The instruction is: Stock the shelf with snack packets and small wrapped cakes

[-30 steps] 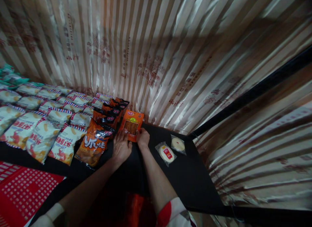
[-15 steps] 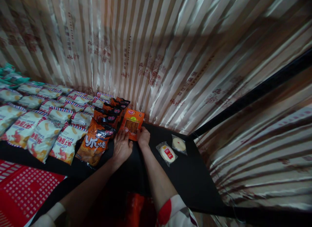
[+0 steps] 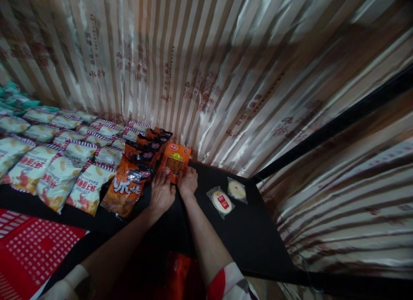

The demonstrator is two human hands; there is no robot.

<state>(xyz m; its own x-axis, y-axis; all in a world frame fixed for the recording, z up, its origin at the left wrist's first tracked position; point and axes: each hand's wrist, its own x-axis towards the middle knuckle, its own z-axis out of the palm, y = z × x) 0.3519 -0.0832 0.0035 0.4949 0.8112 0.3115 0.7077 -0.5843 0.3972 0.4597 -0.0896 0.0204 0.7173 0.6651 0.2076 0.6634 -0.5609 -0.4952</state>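
Backdrop: striped plastic sheeting (image 3: 200, 42). Black tabletop (image 3: 248, 235), bearing one orange windowed packet of stick snacks (image 3: 174, 162), flat, just right of the orange-and-black snack bags (image 3: 124, 190). Left hand (image 3: 162, 193): palm down, fingers extended, on packet's lower-left corner, not gripping. Right hand (image 3: 187, 182): fingers partly bent at lower-right edge; grip cannot be told. Further right: two wrapped round wafers (image 3: 221, 202).

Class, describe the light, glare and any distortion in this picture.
Head view: dim overall, near-black between the forearms; head view: pale glare streaks the shiny striped sheeting; head view: stripes fan outward at right, possibly wide-angle stretch; head view: the left hand, right hand and orange packet are distinguishable, though the packet's smallest print is unreadable.
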